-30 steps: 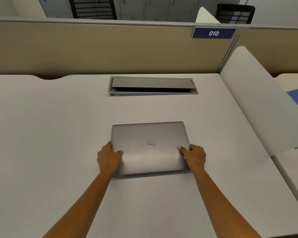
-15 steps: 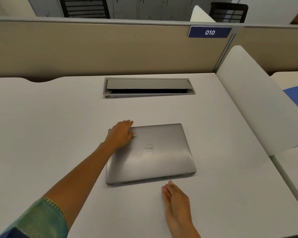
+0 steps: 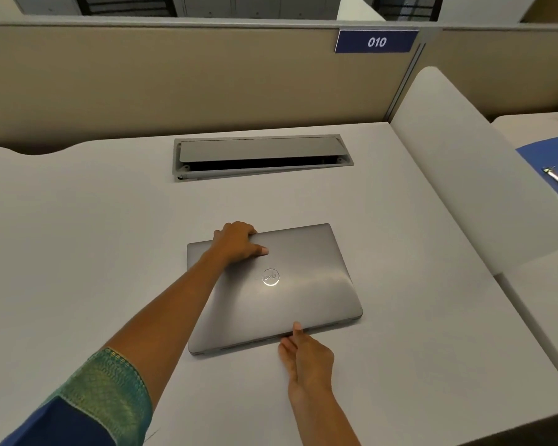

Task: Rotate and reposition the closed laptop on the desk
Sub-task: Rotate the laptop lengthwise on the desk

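While left hand (image 3: 237,241) grips laptop (image 3: 290,284) far edge, right hand (image 3: 306,355) touching near edge

The left hand (image 3: 237,241) now grips the laptop (image 3: 290,284) at its far edge instead of its side; the right hand (image 3: 306,355) touches the near edge, and the laptop sits turned slightly counterclockwise.

I count one laptop (image 3: 284,284), closed, on one worktop (image 3: 78,252). Two hands: left (image 3: 237,243), right (image 3: 306,355). One cable hatch (image 3: 261,156). One number sign (image 3: 377,42). One blue folder (image 3: 551,165). One green-and-blue sleeve (image 3: 100,400).
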Demonstrator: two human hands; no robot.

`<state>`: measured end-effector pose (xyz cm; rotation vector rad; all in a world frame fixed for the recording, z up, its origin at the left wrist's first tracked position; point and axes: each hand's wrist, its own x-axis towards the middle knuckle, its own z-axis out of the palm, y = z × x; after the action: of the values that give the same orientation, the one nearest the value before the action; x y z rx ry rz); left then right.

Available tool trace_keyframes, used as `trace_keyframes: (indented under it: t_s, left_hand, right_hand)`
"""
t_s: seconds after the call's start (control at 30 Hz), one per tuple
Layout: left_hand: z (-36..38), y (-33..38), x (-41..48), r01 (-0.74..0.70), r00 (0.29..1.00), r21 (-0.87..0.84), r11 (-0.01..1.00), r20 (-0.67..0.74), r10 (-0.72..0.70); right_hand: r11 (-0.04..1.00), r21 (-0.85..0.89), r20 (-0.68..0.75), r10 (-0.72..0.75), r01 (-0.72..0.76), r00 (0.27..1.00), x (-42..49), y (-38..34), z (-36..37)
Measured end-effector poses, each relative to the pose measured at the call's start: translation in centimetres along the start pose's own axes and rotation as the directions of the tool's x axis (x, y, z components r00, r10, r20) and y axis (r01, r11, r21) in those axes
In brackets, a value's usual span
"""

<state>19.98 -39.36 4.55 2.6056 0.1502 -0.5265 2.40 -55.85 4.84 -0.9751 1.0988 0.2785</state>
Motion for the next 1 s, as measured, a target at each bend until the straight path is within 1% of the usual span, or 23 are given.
trace_keyframes:
  t_s: [0.13,0.3,0.4,0.53,0.7,0.8,0.87,0.93,1.0]
  left_hand:
    - [-0.2,-0.3,-0.5,0.052,0.999,-0.071,0.996,0.014,-0.051]
    - [-0.8,-1.9,-1.9,0.169,0.986,-0.216,0.962,0.026,-0.167]
    - [-1.2,-2.7,-3.0,0.218,0.974,-0.283,0.934,0.003,-0.227]
    - [-1.9,-3.6,-4.3,0.248,0.955,-0.379,0.892,-0.057,-0.29]
    - [-2.3,-4.4,-6.2,0.291,0.918,-0.462,0.837,-0.111,-0.38]
    - [-1.6,-4.8,-7.4,0.307,0.899,-0.521,0.797,-0.115,-0.422]
    - [-0.9,-5.0,-8.1,0.316,0.889,-0.561,0.765,-0.106,-0.446]
    - [-0.1,-5.1,-8.7,0.326,0.871,-0.612,0.72,-0.103,-0.481]
    - [0.7,-5.1,-9.4,0.326,0.852,-0.659,0.677,-0.104,-0.512]
  right_hand:
    - [0.998,0.038,-0.059,-0.044,0.047,0.997,-0.1,0.8,-0.1]
    - [0.994,0.013,-0.052,-0.112,0.113,0.992,0.3,0.8,0.0]
    - [0.988,-0.004,-0.034,-0.154,0.154,0.988,0.5,0.5,0.2]
    - [0.98,-0.038,-0.017,-0.196,0.195,0.98,0.8,-1.0,0.9]
    - [0.932,-0.193,0.041,-0.305,0.307,0.951,1.8,-4.7,2.0]
    - [0.889,-0.295,0.086,-0.341,0.351,0.936,3.0,-7.2,2.8]
    - [0.859,-0.368,0.129,-0.332,0.356,0.934,3.7,-8.8,3.4]
    - [0.84,-0.433,0.168,-0.282,0.328,0.945,4.4,-10.2,3.9]
    - [0.835,-0.462,0.205,-0.226,0.298,0.952,4.9,-11.2,4.4]
